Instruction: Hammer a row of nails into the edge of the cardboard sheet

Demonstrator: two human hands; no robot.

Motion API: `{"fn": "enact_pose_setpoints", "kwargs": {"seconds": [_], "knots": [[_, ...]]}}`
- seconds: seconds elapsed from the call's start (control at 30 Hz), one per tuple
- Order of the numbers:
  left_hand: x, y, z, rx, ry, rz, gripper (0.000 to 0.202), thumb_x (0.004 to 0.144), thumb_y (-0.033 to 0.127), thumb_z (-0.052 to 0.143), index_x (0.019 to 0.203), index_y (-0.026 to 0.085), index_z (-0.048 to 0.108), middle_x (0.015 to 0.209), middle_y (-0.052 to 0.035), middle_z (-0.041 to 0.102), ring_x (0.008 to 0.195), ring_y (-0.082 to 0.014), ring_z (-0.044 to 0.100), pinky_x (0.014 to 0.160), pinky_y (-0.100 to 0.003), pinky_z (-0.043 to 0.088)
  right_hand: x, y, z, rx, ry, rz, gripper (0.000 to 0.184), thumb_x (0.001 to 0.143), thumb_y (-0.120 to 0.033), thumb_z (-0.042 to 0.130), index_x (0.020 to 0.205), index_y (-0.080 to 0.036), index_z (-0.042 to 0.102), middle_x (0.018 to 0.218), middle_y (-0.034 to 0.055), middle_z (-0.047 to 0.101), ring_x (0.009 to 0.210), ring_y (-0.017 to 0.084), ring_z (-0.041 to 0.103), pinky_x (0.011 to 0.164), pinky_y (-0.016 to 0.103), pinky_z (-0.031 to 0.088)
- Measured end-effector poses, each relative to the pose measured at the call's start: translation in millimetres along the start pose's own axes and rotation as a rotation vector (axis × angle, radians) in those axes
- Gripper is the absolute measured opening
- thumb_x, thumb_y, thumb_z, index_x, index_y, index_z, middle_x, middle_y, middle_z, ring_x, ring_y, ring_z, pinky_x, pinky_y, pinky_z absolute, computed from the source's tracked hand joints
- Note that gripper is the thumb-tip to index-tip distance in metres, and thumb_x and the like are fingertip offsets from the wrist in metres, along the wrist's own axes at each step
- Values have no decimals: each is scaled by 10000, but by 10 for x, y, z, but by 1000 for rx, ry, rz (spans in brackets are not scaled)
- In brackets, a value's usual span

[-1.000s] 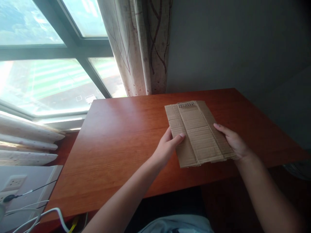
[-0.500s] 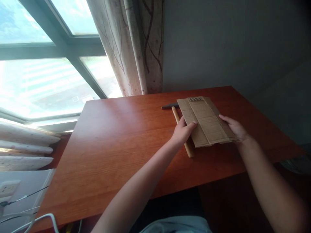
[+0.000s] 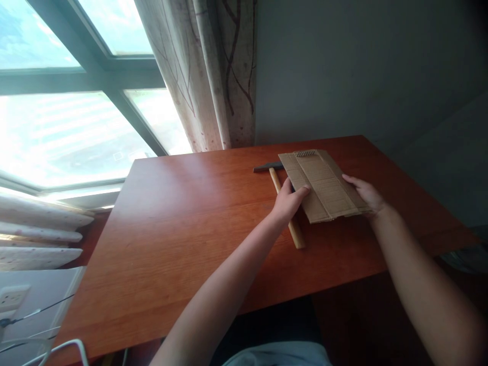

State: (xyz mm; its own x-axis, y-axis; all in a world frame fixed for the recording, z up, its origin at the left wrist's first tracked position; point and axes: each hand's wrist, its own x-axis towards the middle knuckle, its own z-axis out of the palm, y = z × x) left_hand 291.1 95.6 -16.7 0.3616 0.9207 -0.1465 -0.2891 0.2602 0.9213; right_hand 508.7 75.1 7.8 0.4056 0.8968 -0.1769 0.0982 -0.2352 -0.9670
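A flat brown piece of cardboard (image 3: 324, 185) is held a little above the table between both hands, tilted toward me. A row of small dark nails or screws (image 3: 305, 153) lies along its far edge; they are too small to tell which. My left hand (image 3: 290, 198) grips the cardboard's left edge, thumb on top and fingers underneath. My right hand (image 3: 368, 195) closes on the right edge, its fingers mostly hidden below. Beneath and to the left lies a hammer (image 3: 296, 236) with a wooden handle and dark metal head, partly covered by the cardboard and my left hand.
The reddish wooden table (image 3: 183, 223) spreads to the left of my hands. Behind it hang a patterned curtain (image 3: 217, 76) and a grey wall. A window is at the left. White cables (image 3: 76, 343) and a wall socket (image 3: 14, 298) sit by the lower left corner.
Both hands have raised the cardboard's near edge slightly and shifted it a little away from me. The hammer has stayed where it was.
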Motion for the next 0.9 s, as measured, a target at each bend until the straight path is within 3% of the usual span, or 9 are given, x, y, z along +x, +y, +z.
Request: {"fn": "enact_pose_setpoints", "kwargs": {"seconds": [0.13, 0.2, 0.33, 0.4, 0.47, 0.57, 0.63, 0.73, 0.9], "knots": [[-67, 51, -83, -51, 14, -4, 600, 750, 384, 762, 1285, 210, 553, 1359, -119, 617, 1311, -308, 532, 1121, -443, 392, 80, -46, -133, 295, -172, 214, 431, 1002, -359, 433, 911, -104, 768, 1277, 256, 657, 964, 169, 733, 717, 331, 487], [-150, 112, -191, -49, 44, -9, 599, 754, 380, 764, 1287, 203, 555, 1422, -140, 567, 1366, -311, 483, 1141, -436, 370, 111, -104, -234, 363, -31, 64, 323, 974, -297, 496, 909, -149, 775, 1321, 238, 641, 1030, 159, 713, 795, 325, 488], [-372, 270, -509, -5, 103, 7, 488, 789, 369, 733, 1225, 200, 595, 1460, -149, 531, 1390, -308, 454, 1138, -443, 375, -200, -398, -196, 314, 336, -502, 228, 849, -122, 592, 853, -259, 775, 1165, 120, 746, 1002, 172, 707, 884, 362, 466], [-485, 344, -671, 18, 131, 17, 441, 798, 359, 722, 1188, 188, 608, 1408, -151, 573, 1340, -298, 504, 1105, -435, 410, -582, -587, 45, 254, 276, -669, 250, 852, -149, 576, 910, -290, 775, 1094, 89, 756, 950, 184, 704, 888, 400, 466], [-588, 400, -811, 37, 150, 25, 408, 811, 368, 711, 1158, 176, 617, 1335, -148, 624, 1269, -287, 558, 1055, -421, 448, -1003, -726, 416, 224, 146, -687, 228, 877, -199, 573, 936, -295, 771, 1018, 91, 747, 883, 204, 697, 859, 422, 495], [-718, 445, -988, 67, 161, 58, 392, 823, 406, 702, 1129, 172, 628, 1208, -122, 689, 1146, -266, 627, 982, -397, 484, -1422, -759, 1077, -16, -298, -626, 189, 925, -298, 570, 948, -318, 757, 1018, 75, 733, 982, 254, 680, 920, 444, 516], [-785, 455, -1096, 97, 160, 111, 387, 821, 412, 707, 1112, 167, 636, 1141, -105, 711, 1081, -255, 651, 954, -382, 494, -1464, -673, 1506, -106, -437, -648, 189, 948, -330, 550, 1020, -319, 724, 1101, 49, 718, 1079, 249, 649, 980, 429, 500], [-851, 462, -1256, 147, 167, 207, 367, 816, 383, 717, 1099, 162, 639, 1111, -95, 719, 1061, -251, 662, 960, -374, 494, -1292, -469, 2061, -82, -355, -640, 205, 965, -346, 499, 1005, -241, 671, 1028, 67, 698, 977, 213, 654, 880, 349, 524], [-875, 458, -1483, 254, 220, 274, 396, 765, 257, 706, 1141, 160, 632, 1128, -97, 725, 1071, -248, 662, 951, -371, 517, -1081, -90, 2631, -245, -422, -564, 377, 978, -422, 449, 709, -213, 608, 791, 63, 707, 754, 200, 632, 733, 321, 474]]}}
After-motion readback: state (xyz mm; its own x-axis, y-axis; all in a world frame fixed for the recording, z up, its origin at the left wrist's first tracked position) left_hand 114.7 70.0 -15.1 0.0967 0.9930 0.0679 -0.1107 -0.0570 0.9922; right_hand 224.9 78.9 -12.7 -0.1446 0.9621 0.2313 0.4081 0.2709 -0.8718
